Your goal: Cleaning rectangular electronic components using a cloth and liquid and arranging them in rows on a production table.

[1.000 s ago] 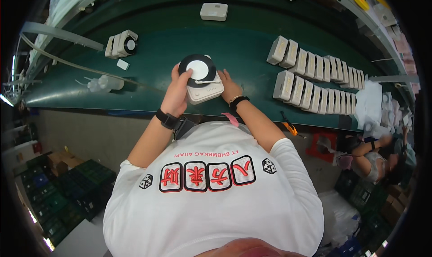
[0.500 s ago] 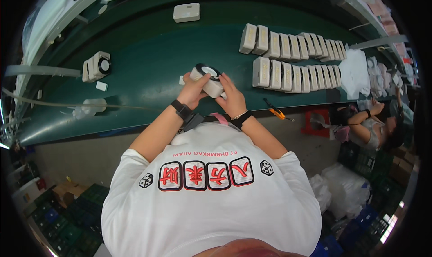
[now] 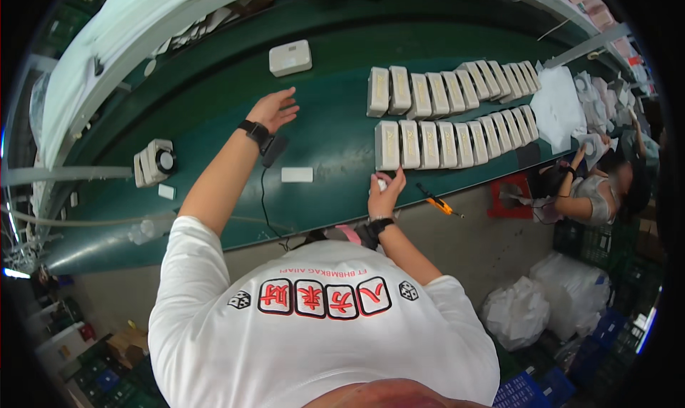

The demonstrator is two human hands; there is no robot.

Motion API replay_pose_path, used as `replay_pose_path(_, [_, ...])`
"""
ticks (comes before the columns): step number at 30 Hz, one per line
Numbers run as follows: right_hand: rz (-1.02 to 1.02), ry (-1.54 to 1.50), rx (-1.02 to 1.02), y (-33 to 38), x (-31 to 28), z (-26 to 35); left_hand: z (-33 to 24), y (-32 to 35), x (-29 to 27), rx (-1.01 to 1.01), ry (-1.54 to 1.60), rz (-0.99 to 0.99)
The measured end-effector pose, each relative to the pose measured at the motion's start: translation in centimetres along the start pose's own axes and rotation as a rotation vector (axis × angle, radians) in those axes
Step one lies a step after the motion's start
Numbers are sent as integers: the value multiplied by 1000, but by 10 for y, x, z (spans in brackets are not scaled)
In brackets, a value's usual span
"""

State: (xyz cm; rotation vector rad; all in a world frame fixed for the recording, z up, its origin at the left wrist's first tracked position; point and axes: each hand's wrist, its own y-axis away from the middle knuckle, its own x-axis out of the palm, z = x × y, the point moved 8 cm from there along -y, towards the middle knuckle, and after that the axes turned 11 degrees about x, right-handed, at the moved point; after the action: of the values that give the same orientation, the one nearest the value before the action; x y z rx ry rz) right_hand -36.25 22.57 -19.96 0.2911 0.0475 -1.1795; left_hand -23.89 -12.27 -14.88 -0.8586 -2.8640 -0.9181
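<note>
My left hand (image 3: 273, 111) is open above the green worktable, its fingers spread toward a flat off-white box (image 3: 290, 57) and not touching it. My right hand (image 3: 389, 194) is curled at the table's front edge around a small white piece (image 3: 382, 184), too small to name. Its fingertips are close to the lower end of a beige box-shaped device (image 3: 387, 145), the leftmost in the front row. Between my hands, nearer the edge, lies a white rectangular block (image 3: 297, 174).
Two rows of upright beige devices (image 3: 447, 145) run to the right, toward white sheeting (image 3: 556, 112). An orange-handled tool (image 3: 437, 199) lies at the front edge. Several devices (image 3: 153, 163) stand at left beside a small white block (image 3: 166, 192). A co-worker (image 3: 589, 194) sits at right.
The device held in both hands has been let go; the front row has one more at its left end. My left hand moved up and left, my right hand right. The white block is uncovered.
</note>
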Motion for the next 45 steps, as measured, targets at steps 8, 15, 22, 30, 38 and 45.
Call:
replay_pose_path(8, [93, 226, 17, 15, -110, -23, 52, -238, -84, 54, 276, -93])
replay_pose_path(15, [49, 407, 431, 43, -201, -103, 57, -331, -35, 129, 257, -189])
replay_pose_path(22, [23, -503, 631, -11, -175, -128, 33, -327, -42, 178, 343, -221])
replay_pose_path(30, [95, -322, 568, -33, -181, -133, 7, -112, 31, 66, 548, -150])
replay_pose_path(38, [-353, -53, -58, -21, -214, -17, 32, 101, 10, 189, 667, 131])
replay_pose_path(45, [268, -56, -63, -26, -137, 109, 98, 232, -37, 212, 865, 16])
